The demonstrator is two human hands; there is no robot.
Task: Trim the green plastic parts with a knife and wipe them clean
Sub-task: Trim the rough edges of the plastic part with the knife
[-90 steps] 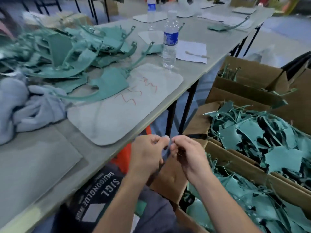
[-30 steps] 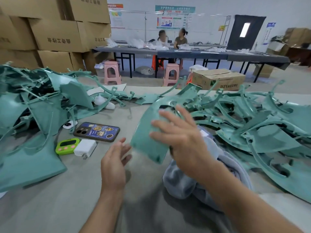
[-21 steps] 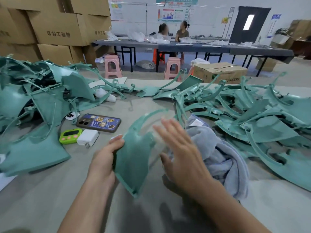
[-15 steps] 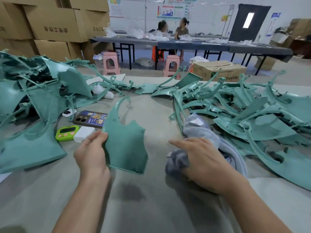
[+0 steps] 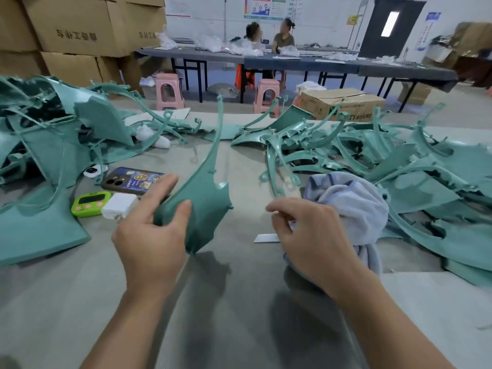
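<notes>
My left hand grips the green part; right hand curled at the cloth, grasp unclear, so I'd bunch it before wiping.

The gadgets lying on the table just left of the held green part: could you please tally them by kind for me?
Phone: 1
Green timer: 1
White charger: 1
Small white round device: 1
Total: 4
</notes>
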